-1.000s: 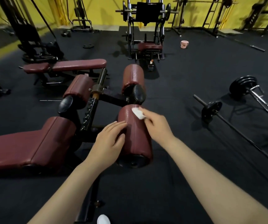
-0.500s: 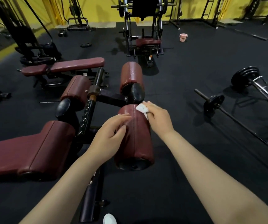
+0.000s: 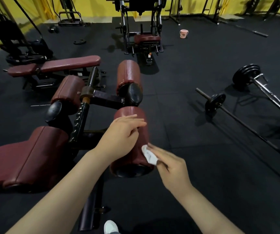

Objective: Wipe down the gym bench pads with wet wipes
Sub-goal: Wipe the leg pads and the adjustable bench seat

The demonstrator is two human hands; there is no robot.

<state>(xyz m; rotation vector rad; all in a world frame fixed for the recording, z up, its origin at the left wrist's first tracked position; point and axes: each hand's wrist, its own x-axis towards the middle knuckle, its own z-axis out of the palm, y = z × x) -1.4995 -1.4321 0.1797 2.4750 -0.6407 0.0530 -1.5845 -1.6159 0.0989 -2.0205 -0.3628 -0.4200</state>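
The right hand (image 3: pixel 171 163) pinches a crumpled white wet wipe (image 3: pixel 149 155) between thumb and fingers and presses it against the right side of the nearest maroon roller pad (image 3: pixel 132 134), close to the pad's near end cap. The left hand (image 3: pixel 121 135) rests on top of the same pad, its fingers loosely extended across the vinyl and holding nothing. The bench seat pad (image 3: pixel 18 159) lies to the left.

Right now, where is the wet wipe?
In the head view, the wipe is in the right hand, pressed on the near roller pad's right side.
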